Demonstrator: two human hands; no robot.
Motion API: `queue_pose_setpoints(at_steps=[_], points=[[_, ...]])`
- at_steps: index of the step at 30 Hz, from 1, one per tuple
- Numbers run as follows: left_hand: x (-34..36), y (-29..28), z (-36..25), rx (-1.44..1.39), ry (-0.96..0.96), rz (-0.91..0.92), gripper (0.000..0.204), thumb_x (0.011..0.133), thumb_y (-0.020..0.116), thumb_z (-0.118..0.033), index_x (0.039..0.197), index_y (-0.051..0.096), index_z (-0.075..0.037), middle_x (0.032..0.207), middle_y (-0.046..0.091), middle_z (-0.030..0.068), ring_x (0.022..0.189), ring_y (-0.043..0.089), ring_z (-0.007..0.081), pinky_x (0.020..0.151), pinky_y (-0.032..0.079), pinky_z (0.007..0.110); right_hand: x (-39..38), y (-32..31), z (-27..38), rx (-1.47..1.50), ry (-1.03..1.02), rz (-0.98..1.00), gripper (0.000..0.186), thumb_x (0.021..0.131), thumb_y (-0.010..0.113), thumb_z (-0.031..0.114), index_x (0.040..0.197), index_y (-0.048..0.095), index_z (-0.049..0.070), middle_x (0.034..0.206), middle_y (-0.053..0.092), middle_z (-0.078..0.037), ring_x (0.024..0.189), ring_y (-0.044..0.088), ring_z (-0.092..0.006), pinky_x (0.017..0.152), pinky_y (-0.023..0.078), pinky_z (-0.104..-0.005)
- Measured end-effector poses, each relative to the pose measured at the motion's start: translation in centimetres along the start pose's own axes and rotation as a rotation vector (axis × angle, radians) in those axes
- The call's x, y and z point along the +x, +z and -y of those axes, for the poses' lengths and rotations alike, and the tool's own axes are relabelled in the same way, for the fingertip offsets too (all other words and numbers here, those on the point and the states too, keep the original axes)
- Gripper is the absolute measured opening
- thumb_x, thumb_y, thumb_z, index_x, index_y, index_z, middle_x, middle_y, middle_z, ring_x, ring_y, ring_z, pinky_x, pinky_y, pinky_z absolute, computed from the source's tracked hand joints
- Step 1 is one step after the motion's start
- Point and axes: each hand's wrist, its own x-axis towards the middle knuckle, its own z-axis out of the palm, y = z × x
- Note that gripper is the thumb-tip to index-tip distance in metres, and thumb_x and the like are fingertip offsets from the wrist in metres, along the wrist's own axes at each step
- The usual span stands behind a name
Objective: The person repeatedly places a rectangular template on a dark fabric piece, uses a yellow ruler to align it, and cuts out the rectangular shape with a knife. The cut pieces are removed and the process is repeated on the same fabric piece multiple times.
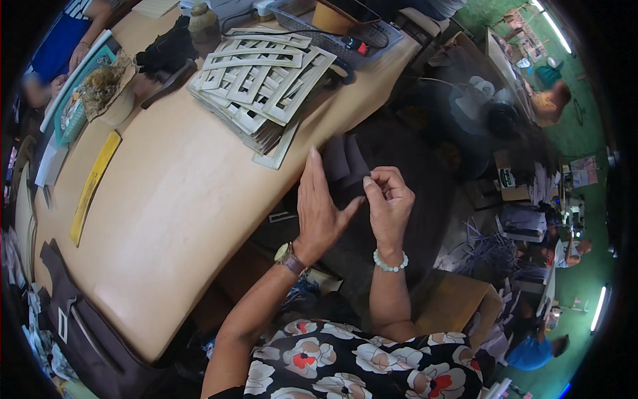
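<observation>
A folded piece of dark cloth [347,158] lies past the table's right edge, between my two hands. Its upper part shows creased layers, and the dark fabric behind it makes its lower outline hard to follow. My left hand [319,211] rests along its left side, fingers stretched out and thumb spread toward the right. On the other side, my right hand [391,199] pinches the cloth's right edge between thumb and bent fingers. A stack of pale slotted templates [266,86] sits on the table just beyond my left fingertips.
The table [179,199] bears a yellow ruler [95,189], a teal basket [68,126] and a blue crate [292,14]. Dark cloth with a small white frame [63,324] hangs over its near left corner. A cardboard box [458,299] stands right of my right forearm. Other people work around.
</observation>
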Motion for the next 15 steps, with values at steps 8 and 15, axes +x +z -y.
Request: queue_pose_setpoints(at_steps=[8, 15], points=[[-2.2, -0.6, 0.1, 0.233, 0.381, -0.022, 0.072, 0.067, 0.080, -0.009, 0.130, 0.046, -0.002, 0.137, 0.041, 0.0211, 0.127, 0.039, 0.0410, 0.103, 0.035, 0.050, 0.2, 0.1, -0.1, 0.049, 0.014, 0.006, 0.002, 0.079, 0.061, -0.004, 0.081, 0.062, -0.004, 0.085, 0.062, -0.005, 0.071, 0.057, -0.0085, 0.066, 0.047, -0.0230], [-1.4, 0.5, 1.6, -0.050, -0.337, 0.338, 0.056, 0.077, 0.067, -0.007, 0.131, 0.049, -0.008, 0.123, 0.052, 0.0223, 0.110, 0.053, 0.0371, 0.097, 0.042, 0.043, 0.4, -0.5, -0.5, 0.352, 0.174, -0.067, 0.007, 0.083, 0.054, -0.001, 0.087, 0.059, -0.001, 0.085, 0.062, -0.004, 0.070, 0.056, -0.0079, 0.069, 0.046, -0.0229]])
